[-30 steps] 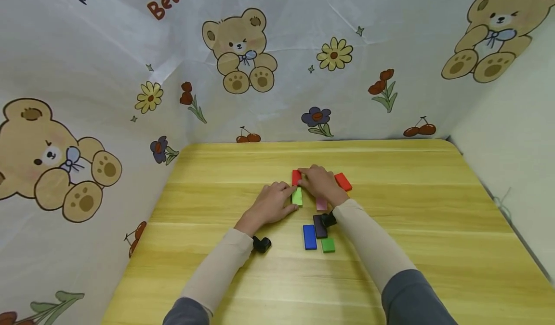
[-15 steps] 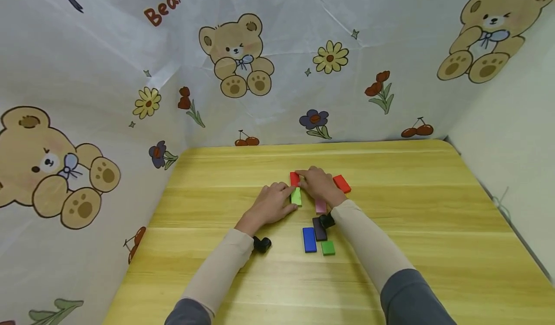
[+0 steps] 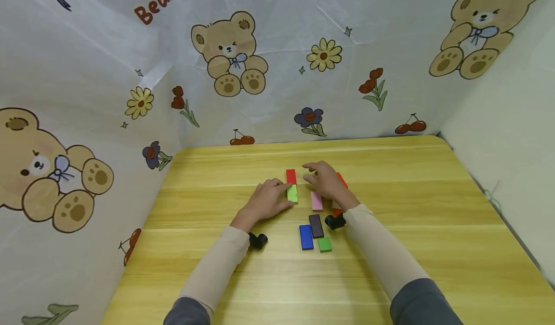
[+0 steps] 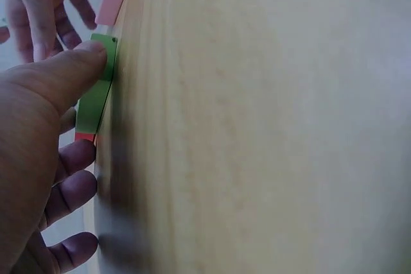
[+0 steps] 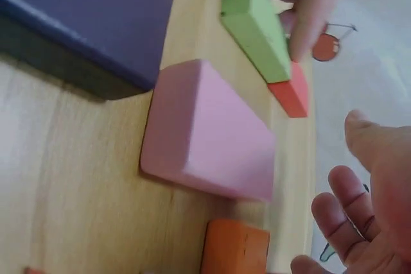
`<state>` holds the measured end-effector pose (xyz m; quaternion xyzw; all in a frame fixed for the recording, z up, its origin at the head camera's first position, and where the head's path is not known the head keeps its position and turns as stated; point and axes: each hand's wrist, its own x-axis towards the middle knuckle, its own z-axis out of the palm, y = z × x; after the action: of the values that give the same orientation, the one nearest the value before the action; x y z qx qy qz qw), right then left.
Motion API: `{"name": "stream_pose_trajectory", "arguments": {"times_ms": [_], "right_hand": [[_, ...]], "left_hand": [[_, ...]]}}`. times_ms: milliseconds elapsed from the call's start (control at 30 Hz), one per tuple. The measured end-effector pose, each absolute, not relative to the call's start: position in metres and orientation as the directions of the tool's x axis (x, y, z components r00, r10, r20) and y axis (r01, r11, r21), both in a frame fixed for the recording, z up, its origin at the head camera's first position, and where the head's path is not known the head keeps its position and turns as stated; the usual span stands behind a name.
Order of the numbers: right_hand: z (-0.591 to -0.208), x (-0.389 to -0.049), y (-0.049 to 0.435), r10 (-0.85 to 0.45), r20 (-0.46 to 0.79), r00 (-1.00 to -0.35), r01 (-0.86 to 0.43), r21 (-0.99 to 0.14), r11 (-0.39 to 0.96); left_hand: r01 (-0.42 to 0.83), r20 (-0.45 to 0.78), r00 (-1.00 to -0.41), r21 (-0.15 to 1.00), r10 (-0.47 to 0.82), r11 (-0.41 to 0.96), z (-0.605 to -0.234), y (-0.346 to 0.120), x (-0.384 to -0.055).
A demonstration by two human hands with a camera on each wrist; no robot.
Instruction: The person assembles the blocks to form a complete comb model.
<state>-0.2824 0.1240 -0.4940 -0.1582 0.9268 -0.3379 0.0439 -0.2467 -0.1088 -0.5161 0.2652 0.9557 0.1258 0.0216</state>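
In the head view my left hand (image 3: pixel 266 200) holds a light green block (image 3: pixel 292 194) between thumb and index finger. The left wrist view has the thumb on the near end of that green block (image 4: pixel 96 91). A red block (image 3: pixel 291 176) lies end to end with it, at its far end. My right hand (image 3: pixel 327 179) hovers to the right, fingers loosely spread and holding nothing. Below the right hand lies a pink block (image 3: pixel 316 201), large in the right wrist view. Another red block (image 3: pixel 342 179) is partly hidden behind the right hand.
Nearer on the wooden table (image 3: pixel 269 286) lie a dark purple block (image 3: pixel 316 225), a blue block (image 3: pixel 306 237) and a small green block (image 3: pixel 324 244). An orange block (image 5: pixel 234 248) sits beside the pink one, mostly under the right wrist. A bear-printed cloth (image 3: pixel 277 64) hangs behind the table.
My right hand has let go of the red block by the light green one and moved right, uncovering the pink block. The left hand stays on the green block. The view has shifted slightly.
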Motion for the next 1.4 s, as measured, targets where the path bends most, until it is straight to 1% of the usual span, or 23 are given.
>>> {"name": "stream_pose_trajectory", "arguments": {"times_ms": [100,267,600,767,933,1033,1200,1300,1400], "right_hand": [[-0.496,-0.276,0.131,-0.294,0.014,-0.956,-0.221,-0.694,0.686],[-0.500,-0.261,0.143,-0.232,0.003,-0.973,-0.150,-0.769,0.621],[-0.500,-0.222,0.167,-0.169,0.002,-0.986,-0.076,-0.899,0.432],[-0.502,-0.199,0.173,-0.150,-0.007,-0.989,-0.058,-0.903,0.426],[-0.499,-0.176,0.172,-0.153,-0.010,-0.988,-0.050,-0.924,0.380],[-0.498,-0.168,0.172,-0.157,-0.013,-0.987,-0.042,-0.940,0.339],[-0.502,-0.160,0.172,-0.125,-0.014,-0.992,-0.022,-0.960,0.278],[-0.505,-0.153,0.169,-0.116,-0.009,-0.993,-0.026,-0.955,0.294],[-0.509,-0.144,0.163,-0.138,0.016,-0.990,-0.064,-0.933,0.355]], "left_hand": [[0.486,0.022,-0.864,0.296,0.503,0.822,-0.520,-0.111,-0.246],[0.469,0.012,-0.869,0.335,0.495,0.817,-0.526,-0.112,-0.245],[0.460,0.038,-0.874,0.386,0.484,0.800,-0.540,-0.116,-0.249],[0.489,0.067,-0.860,0.394,0.507,0.778,-0.543,-0.117,-0.250],[0.503,0.067,-0.850,0.398,0.523,0.767,-0.537,-0.115,-0.254],[0.503,0.058,-0.847,0.408,0.528,0.762,-0.532,-0.113,-0.258],[0.500,0.051,-0.846,0.422,0.531,0.756,-0.529,-0.112,-0.264],[0.495,0.050,-0.849,0.422,0.525,0.760,-0.529,-0.111,-0.266],[0.490,0.052,-0.852,0.430,0.521,0.759,-0.529,-0.109,-0.266]]}}
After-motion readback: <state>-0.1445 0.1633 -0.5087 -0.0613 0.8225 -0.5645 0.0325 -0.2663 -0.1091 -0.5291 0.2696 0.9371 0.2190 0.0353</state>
